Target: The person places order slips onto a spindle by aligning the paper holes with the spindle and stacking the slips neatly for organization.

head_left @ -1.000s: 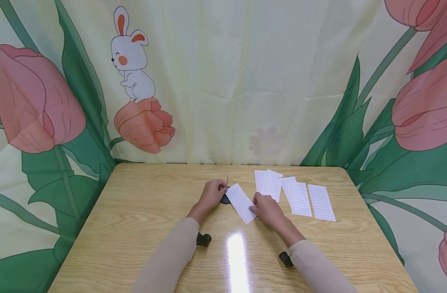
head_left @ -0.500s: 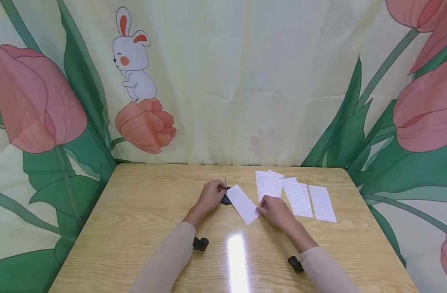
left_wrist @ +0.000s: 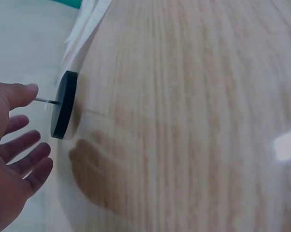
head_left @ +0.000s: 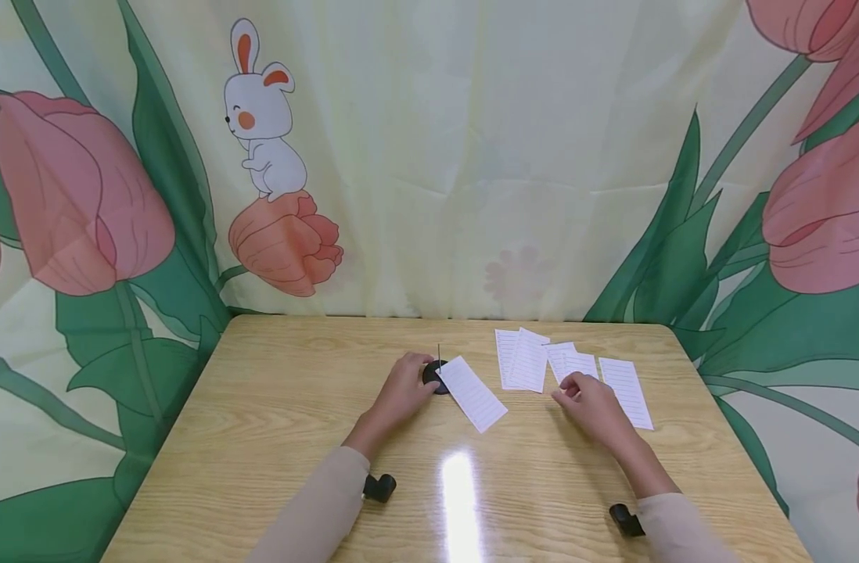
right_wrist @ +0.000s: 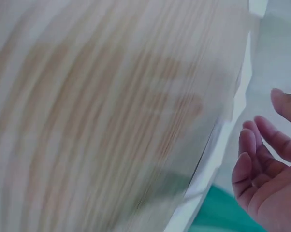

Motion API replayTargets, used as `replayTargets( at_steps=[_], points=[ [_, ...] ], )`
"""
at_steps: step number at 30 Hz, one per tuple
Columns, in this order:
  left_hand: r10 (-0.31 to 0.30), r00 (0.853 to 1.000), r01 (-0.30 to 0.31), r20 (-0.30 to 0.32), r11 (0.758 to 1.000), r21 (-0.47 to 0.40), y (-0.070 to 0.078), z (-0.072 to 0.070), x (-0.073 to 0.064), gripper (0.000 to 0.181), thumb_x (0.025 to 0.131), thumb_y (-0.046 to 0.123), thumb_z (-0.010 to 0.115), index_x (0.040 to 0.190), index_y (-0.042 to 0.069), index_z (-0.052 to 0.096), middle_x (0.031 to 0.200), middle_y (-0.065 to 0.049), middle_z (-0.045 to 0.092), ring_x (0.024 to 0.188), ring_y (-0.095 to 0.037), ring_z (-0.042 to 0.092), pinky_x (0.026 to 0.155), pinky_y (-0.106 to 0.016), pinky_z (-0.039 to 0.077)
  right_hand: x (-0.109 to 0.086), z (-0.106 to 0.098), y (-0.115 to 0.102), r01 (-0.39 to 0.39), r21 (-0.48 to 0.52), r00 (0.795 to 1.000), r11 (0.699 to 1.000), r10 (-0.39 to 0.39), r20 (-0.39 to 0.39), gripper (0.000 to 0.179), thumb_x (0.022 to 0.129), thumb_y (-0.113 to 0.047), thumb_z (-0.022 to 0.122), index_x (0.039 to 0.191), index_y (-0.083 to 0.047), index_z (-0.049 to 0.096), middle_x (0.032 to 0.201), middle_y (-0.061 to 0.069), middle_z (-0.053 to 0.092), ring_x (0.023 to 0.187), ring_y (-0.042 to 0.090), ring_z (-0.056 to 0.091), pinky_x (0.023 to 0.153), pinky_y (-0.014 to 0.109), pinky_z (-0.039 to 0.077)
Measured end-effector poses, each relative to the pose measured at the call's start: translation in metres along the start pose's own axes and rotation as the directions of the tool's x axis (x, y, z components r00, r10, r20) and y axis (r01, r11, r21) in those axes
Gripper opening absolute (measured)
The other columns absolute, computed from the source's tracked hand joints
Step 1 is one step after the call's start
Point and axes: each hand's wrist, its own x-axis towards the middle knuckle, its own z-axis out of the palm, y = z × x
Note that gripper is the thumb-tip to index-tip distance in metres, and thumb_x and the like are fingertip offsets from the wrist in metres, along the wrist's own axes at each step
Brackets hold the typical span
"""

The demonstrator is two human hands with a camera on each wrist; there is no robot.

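one loosely spread left hand [head_left: 401,389], apparently empty, beside a black base [left_wrist: 65,106]; rightward, one slanting paper slip [head_left: 473,396], corner at the spike [left_wrist: 46,101]; then a relaxed, empty right hand [head_left: 593,405] near loose slips [head_left: 579,362]. probably best to steady the base, pressing squarely.

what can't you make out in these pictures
Head: writing on the slips, too small to read.
Head: whether the pin pierces the angled slip, contact too small to tell.
Head: lower part of one far slip, hidden by the right hand.
Left wrist: rest of the left hand, cut off by the left edge.
Right wrist: rest of the right hand, cut off by the right edge.
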Motion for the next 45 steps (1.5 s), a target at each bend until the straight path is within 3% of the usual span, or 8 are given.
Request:
replayTargets(
  at_steps=[11, 27, 37, 45],
  points=[
    [0.027, 1.0, -0.026, -0.013, 0.999, 0.025, -0.002, 0.003, -0.003, 0.058, 0.088, 0.022, 0.084, 0.138, 0.004, 0.061, 0.14, -0.017, 0.06, 0.134, -0.036, 0.053, 0.112, -0.051, 0.044, -0.013, -0.027, 0.053, -0.132, -0.008, 0.991, 0.991, 0.132, -0.007, 0.051, 0.099, -0.028, 0.068, 0.128, 0.013, 0.056, 0.12, 0.033, 0.06, 0.107, 0.046, 0.062, 0.089, 0.058, 0.052],
    [0.003, 1.0, -0.002, -0.02, 0.999, 0.034, -0.008, 0.008, 0.003, 0.065, 0.083, 0.023, 0.088, 0.139, 0.004, 0.062, 0.139, -0.016, 0.061, 0.127, -0.037, 0.053, 0.106, -0.05, 0.047, -0.033, -0.051, 0.087, -0.257, -0.054, 0.966, 0.965, 0.257, -0.016, 0.074, 0.1, -0.034, 0.066, 0.137, 0.024, 0.041, 0.128, 0.044, 0.048, 0.118, 0.057, 0.045, 0.1, 0.069, 0.04],
    [-0.012, 1.0, 0.013, -0.008, 0.998, 0.066, -0.01, 0.01, 0.005, 0.065, 0.084, 0.025, 0.088, 0.139, 0.003, 0.061, 0.138, -0.015, 0.061, 0.125, -0.034, 0.052, 0.103, -0.047, 0.047, -0.03, -0.054, 0.093, -0.333, -0.088, 0.938, 0.939, 0.339, 0.067, 0.081, 0.099, -0.044, 0.066, 0.129, 0.028, 0.043, 0.122, 0.046, 0.047, 0.108, 0.054, 0.048, 0.094, 0.065, 0.045],
    [-0.022, 1.0, 0.023, -0.01, 0.997, 0.078, -0.013, 0.014, 0.007, 0.06, 0.084, 0.025, 0.087, 0.135, 0.002, 0.064, 0.133, -0.015, 0.062, 0.122, -0.034, 0.052, 0.101, -0.046, 0.048, -0.03, -0.046, 0.1, -0.317, -0.102, 0.944, 0.943, 0.324, 0.06, 0.066, 0.098, -0.034, 0.069, 0.118, 0.026, 0.052, 0.109, 0.04, 0.055, 0.095, 0.044, 0.05, 0.086, 0.059, 0.047]
  ],
)
